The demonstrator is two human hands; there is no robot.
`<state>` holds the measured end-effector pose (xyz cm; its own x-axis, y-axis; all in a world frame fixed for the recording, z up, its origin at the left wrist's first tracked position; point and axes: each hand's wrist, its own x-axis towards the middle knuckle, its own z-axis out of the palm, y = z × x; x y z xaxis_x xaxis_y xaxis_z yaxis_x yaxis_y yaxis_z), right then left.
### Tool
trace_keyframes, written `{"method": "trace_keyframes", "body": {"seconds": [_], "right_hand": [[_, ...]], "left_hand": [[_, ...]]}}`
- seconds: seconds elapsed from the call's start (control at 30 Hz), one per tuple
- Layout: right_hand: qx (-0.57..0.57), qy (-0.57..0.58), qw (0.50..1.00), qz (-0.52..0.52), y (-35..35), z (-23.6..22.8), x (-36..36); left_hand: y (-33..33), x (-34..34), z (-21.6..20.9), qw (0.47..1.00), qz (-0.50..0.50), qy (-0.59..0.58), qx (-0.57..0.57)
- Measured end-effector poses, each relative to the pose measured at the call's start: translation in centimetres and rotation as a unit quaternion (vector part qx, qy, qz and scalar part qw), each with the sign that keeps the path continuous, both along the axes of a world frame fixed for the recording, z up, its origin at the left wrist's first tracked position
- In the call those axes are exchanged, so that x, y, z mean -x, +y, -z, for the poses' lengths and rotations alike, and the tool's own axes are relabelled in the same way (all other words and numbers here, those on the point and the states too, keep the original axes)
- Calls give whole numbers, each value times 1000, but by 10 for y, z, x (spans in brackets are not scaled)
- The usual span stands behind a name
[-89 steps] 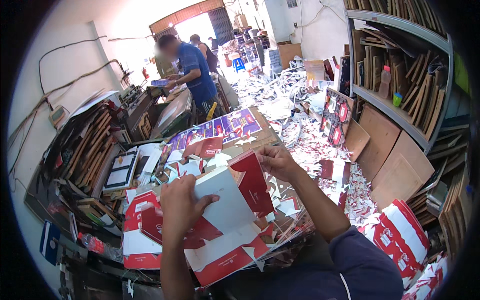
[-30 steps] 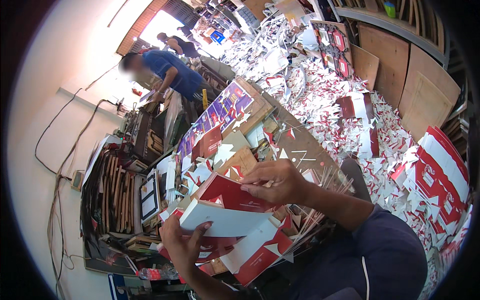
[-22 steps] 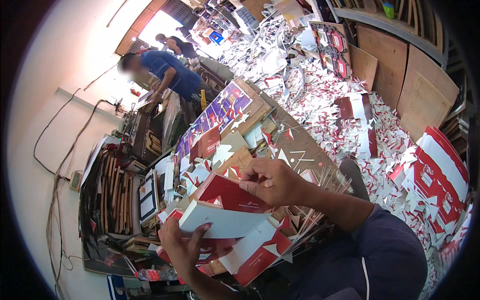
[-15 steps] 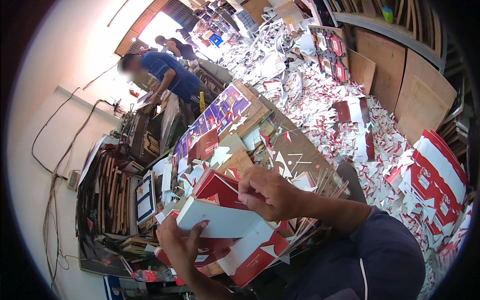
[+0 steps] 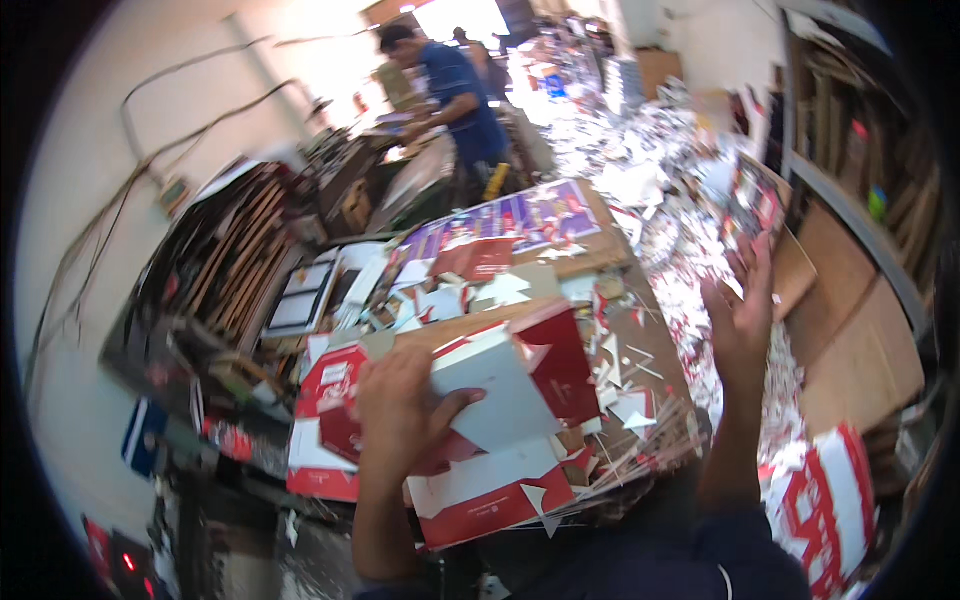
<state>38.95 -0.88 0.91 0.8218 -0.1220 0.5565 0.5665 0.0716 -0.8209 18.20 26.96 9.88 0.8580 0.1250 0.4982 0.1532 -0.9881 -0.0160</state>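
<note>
My left hand (image 5: 395, 410) grips the left side of a stack of red-and-white cardboard blanks (image 5: 495, 390), thumb across its pale face and fingers behind. The stack stands tilted on the worktable, with a red printed flap (image 5: 562, 368) at its right. More red-and-white blanks (image 5: 490, 512) lie beneath it along the table's near edge, and others (image 5: 320, 400) to its left. Away to the right, my right hand (image 5: 742, 305) is raised with fingers apart, holding nothing, past the table's edge. Motion blurs it slightly.
Beyond the stack lies a purple printed sheet (image 5: 520, 215) on a wooden board. White offcuts (image 5: 612, 360) and thin strips (image 5: 645, 465) litter the table. Scraps (image 5: 650, 170) cover the floor. Boards (image 5: 840, 290) lean at right. A person in blue (image 5: 460, 95) works at the back left.
My right hand has let go of the stack's upper edge and swung out to the right, opening. My left hand keeps its hold. The whole view has turned.
</note>
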Motion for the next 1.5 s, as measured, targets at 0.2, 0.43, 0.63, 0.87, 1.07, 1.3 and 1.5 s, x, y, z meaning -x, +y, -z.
{"method": "trace_keyframes", "body": {"seconds": [0.2,0.43,0.63,0.87,1.07,1.3,1.5], "right_hand": [[345,-349,843,-221,84,-96,90],[535,-342,724,-270,150,-89,78],[472,-343,779,-230,136,-102,78],[202,-148,908,-335,135,-83,35],[-5,-36,924,-381,170,11,26],[135,68,904,-399,170,137,49],[117,51,917,-378,186,106,79]], "left_hand": [[10,7,14,998,22,6,57],[21,22,30,959,159,-197,125],[19,83,39,909,217,-352,49],[83,137,67,880,-60,-388,267],[118,85,85,800,45,-317,508],[132,78,177,855,36,-207,474],[140,87,176,852,39,-201,481]]}}
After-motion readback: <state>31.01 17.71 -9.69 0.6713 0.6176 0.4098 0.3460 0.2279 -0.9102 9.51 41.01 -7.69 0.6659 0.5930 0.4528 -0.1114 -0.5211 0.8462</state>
